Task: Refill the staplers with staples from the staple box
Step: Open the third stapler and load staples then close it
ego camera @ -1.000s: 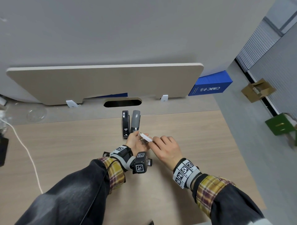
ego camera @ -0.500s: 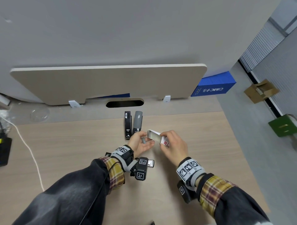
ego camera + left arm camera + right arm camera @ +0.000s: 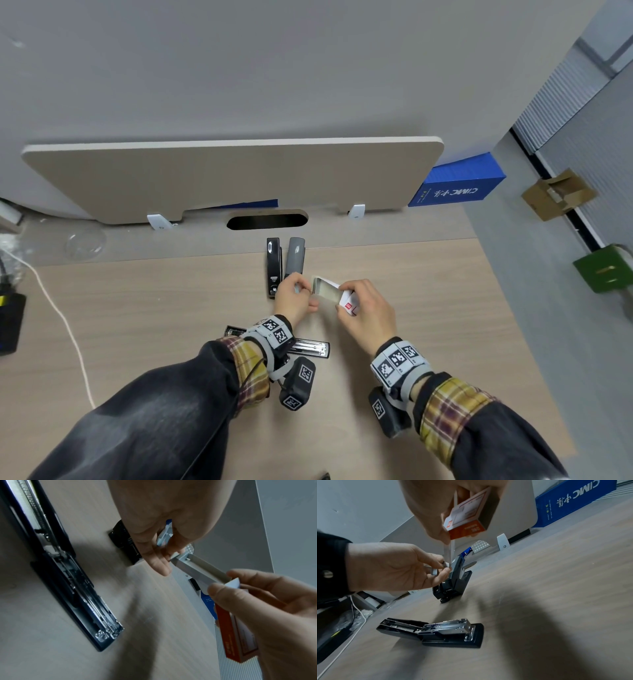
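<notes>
My right hand (image 3: 359,294) grips the red-and-white staple box (image 3: 347,304), whose inner tray (image 3: 323,289) is slid out to the left. At the tray's open end, my left hand (image 3: 299,291) pinches a short silver staple strip (image 3: 433,571). The box (image 3: 467,519) hangs above the desk. A black stapler (image 3: 310,347) lies flipped open under my left wrist, its metal channel (image 3: 447,625) bare. Two more staplers stand side by side farther back, one black (image 3: 273,265) and one grey (image 3: 295,257), both closed.
A beige divider panel (image 3: 233,178) stands along the desk's back, with a dark cable slot (image 3: 267,221) below it. A white cable (image 3: 65,322) and a black device (image 3: 10,322) lie at the left. A blue box (image 3: 459,185) sits at the back right.
The inner tray has slid out of the box sleeve to the left. My left hand now pinches a staple strip at the tray's end.
</notes>
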A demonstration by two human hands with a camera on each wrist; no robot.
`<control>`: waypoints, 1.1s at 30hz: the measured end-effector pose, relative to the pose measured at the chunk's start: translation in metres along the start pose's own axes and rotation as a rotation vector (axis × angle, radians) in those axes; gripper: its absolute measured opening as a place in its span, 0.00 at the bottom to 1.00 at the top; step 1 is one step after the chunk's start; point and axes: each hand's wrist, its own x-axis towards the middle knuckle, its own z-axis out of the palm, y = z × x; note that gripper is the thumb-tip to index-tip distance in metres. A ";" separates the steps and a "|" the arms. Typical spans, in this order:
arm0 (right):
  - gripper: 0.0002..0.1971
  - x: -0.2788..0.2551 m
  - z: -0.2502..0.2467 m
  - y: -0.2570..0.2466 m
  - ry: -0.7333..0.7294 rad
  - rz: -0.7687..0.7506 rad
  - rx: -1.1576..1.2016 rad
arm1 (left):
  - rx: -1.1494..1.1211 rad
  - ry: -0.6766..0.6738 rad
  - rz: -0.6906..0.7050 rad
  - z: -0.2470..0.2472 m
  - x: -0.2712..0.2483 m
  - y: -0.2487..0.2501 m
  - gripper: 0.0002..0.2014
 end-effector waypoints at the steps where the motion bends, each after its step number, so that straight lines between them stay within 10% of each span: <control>1: 0.15 0.000 0.000 -0.001 0.000 0.004 0.001 | 0.017 0.001 0.014 -0.001 0.001 -0.002 0.12; 33: 0.15 -0.002 0.004 0.006 -0.081 0.247 0.448 | -0.275 0.025 -0.364 -0.023 -0.001 0.011 0.05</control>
